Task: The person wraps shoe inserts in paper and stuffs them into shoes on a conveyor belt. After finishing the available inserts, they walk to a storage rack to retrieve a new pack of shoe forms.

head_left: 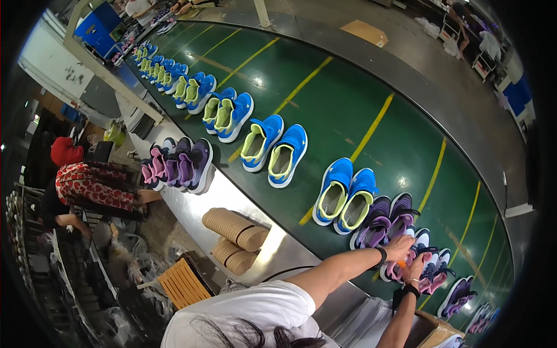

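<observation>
At the lower right, both hands are at a pair of navy sneakers with pink linings on a green belt (325, 110). My left hand (398, 249) has its fingers curled over the nearer navy sneaker (393, 272). Close beside it, my right hand (413, 270) is bent around the sneaker's heel area, its fingertips partly hidden. A small orange piece (401, 264) shows between the hands; its kind is unclear. Just left stand dark purple sneakers (374, 223). To the right is another navy and pink pair (434, 269).
Several blue sneaker pairs (288, 155) line the belt leftward. Purple sneakers (200, 162) and stacked tan insole-shaped pieces (235, 226) rest on the metal side table (197, 200). A person in a red cap (67, 152) bends at the left. A cardboard box (438, 330) stands near my right arm.
</observation>
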Demonstrator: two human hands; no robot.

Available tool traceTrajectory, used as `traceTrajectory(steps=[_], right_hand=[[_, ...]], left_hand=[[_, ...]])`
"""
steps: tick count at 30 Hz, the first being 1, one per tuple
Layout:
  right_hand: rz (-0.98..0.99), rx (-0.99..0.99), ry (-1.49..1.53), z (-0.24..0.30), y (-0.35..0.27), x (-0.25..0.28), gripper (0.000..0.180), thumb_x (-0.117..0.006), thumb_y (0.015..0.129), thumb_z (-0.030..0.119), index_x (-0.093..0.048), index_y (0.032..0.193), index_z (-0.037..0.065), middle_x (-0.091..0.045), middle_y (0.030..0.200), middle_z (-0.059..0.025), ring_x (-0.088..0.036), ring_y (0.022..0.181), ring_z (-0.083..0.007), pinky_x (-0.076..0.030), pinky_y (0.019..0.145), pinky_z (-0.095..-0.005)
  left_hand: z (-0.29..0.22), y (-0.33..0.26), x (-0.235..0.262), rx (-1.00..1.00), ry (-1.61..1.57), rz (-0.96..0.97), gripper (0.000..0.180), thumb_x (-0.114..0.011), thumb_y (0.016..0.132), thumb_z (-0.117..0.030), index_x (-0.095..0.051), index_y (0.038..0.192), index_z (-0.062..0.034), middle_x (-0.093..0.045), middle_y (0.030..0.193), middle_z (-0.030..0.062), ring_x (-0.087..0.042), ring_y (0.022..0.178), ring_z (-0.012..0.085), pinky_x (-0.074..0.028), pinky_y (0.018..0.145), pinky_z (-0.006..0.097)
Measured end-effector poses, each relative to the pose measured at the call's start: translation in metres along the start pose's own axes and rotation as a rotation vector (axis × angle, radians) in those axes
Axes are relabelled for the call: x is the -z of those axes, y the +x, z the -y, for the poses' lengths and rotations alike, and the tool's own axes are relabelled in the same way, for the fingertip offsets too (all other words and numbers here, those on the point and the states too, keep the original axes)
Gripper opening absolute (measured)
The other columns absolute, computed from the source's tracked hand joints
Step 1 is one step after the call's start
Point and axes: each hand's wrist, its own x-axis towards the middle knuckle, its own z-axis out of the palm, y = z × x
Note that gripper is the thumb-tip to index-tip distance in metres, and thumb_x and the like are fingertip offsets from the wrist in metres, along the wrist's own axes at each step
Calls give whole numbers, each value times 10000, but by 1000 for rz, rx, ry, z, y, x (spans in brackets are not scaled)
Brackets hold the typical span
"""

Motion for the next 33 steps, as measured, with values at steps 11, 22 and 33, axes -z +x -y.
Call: traceTrajectory(steps=[11,22,33], right_hand=[[-244,163,225,84,18,-41,249,-643,684,81,-483,827,-45,-568,763,-263,-543,675,-430,-408,613,-456],[-128,56,-114,169,4,-9,573,-789,669,247,-488,1076,-22,-609,945,-269,-589,905,-440,-475,758,-479],[490,681,647,291,-220,-87,165,-692,736,1,-658,896,24,-677,819,-79,-653,733,-151,-521,659,-270]], left_hand=[[8,3,62,-52,139,-172,274,-608,679,-24,-532,935,37,-541,925,198,-525,909,355,-441,804,414],[-68,-167,263,-322,392,-162,299,-617,753,-35,-519,1034,-6,-506,1010,134,-504,998,297,-431,884,386],[-55,-441,308,-172,727,228,390,-580,856,-210,-512,1170,11,-506,1190,189,-444,1191,296,-353,1032,418]])
